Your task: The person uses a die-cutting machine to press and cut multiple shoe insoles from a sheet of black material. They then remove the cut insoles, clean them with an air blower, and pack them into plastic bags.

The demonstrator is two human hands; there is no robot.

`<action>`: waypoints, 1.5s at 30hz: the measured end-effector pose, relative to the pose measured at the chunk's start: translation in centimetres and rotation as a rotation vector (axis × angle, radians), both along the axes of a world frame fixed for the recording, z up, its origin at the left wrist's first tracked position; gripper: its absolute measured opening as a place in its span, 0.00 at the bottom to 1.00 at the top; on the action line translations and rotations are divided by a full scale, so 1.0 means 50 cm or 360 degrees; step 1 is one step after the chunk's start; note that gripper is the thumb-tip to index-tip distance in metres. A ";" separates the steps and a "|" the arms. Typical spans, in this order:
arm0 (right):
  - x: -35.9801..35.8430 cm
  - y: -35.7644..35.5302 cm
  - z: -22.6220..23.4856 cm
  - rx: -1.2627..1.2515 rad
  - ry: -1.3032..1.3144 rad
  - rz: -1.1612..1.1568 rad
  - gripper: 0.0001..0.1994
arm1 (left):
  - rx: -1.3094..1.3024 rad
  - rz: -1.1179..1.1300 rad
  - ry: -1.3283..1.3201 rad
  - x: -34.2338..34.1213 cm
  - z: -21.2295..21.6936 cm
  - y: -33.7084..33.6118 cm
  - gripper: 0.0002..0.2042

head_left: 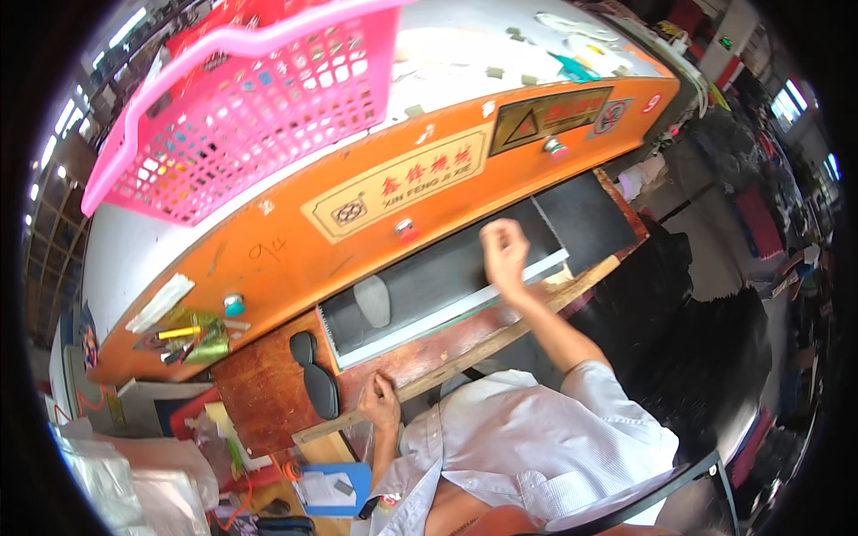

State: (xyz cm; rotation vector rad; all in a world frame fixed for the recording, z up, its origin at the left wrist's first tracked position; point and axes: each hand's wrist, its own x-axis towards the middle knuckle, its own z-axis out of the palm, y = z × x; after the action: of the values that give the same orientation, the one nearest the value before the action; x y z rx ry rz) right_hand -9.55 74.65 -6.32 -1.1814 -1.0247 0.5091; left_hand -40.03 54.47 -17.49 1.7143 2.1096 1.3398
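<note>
A black sheet (pixel 429 275) lies under the orange machine, with a pale strip along its near edge. On its left part rests a grey sole-shaped piece (pixel 373 302). Above the sheet's right part is my right hand (pixel 506 250), fingers curled closed; whatever they may hold is hidden. At the near edge of the brown wooden board (pixel 259 393), my left hand (pixel 380 402) is also closed, with any held thing too small or hidden to make out. Just left of it sits a stack of black sole-shaped pieces (pixel 322 393), with a smaller dark piece (pixel 304 347) behind.
The orange machine front (pixel 295 268) spans the far side, with push buttons (pixel 407 229). On its top stands a pink basket (pixel 259 116). Black sheets (pixel 679 339) hang or lie at the right. Plastic bags (pixel 143 473) and a blue tray (pixel 335 489) are at lower left.
</note>
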 end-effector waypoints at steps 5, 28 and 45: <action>0.254 0.113 0.146 0.0279 -0.0729 -0.0414 0.12 | -0.0089 0.0067 0.0015 -0.008 0.014 0.069 0.08; 0.040 -0.139 -0.117 -0.0218 -0.1152 0.0316 0.09 | -0.0260 0.0160 -0.0114 -0.020 0.077 0.186 0.10; -0.266 -0.256 -0.061 -0.0182 -0.1491 0.0446 0.36 | 0.0060 -0.0403 -0.0323 0.009 0.167 0.106 0.22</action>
State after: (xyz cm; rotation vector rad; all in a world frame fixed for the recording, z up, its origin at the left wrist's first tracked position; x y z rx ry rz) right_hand -22.84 61.84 -9.36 -1.4136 -2.0004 0.2082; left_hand -39.58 59.75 -9.16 1.7088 1.7065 1.4170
